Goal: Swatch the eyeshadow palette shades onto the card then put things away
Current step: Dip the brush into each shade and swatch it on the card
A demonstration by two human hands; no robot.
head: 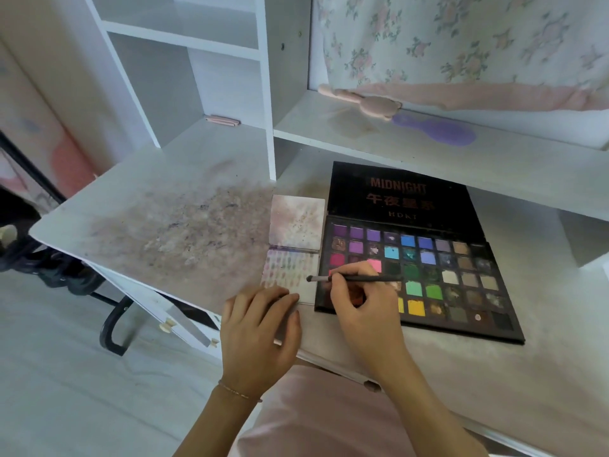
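A: Head view — where's everything?

B: My left hand (260,328) lies flat, fingers spread, pinning the card's (291,272) near edge to the surface (171,225). My right hand (359,298) has its grip closed on the brush (354,278), over the open palette (425,275).

A: And the tip?

B: It's at the card's right edge, beside the swatch rows.

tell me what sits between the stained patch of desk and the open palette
In the head view, the swatch card lies there, with a stained square pad just behind it.
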